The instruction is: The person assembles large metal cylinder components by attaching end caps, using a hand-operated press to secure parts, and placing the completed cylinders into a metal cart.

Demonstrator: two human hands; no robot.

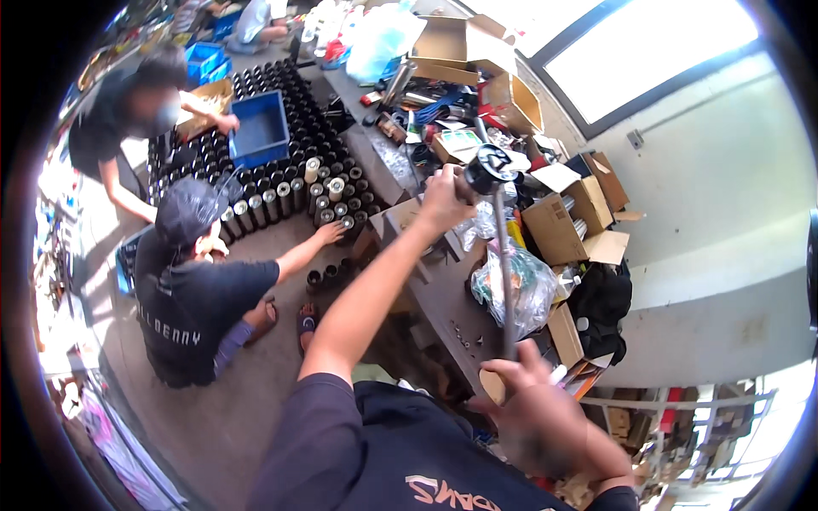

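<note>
My left hand [446, 201] is raised over the bench, its fingers wrapped round a short black cylinder [487, 173] with a round, marked end face. A long thin metal rod [504, 272] runs from beside that cylinder down toward me. At the rod's lower end my right hand [541, 417] is closed, partly smeared by motion. Under the rod, a clear plastic bag [514, 288] with greenish contents lies on the bench. Whether rod and cylinder are joined is hard to see.
The workbench [447, 307] carries cardboard boxes [555, 228], bags and small parts. On the floor to the left stand rows of black tubes [256, 85] and a blue bin [260, 129]. One person [200, 289] squats reaching to the tubes; another [119, 119] leans beside the bin.
</note>
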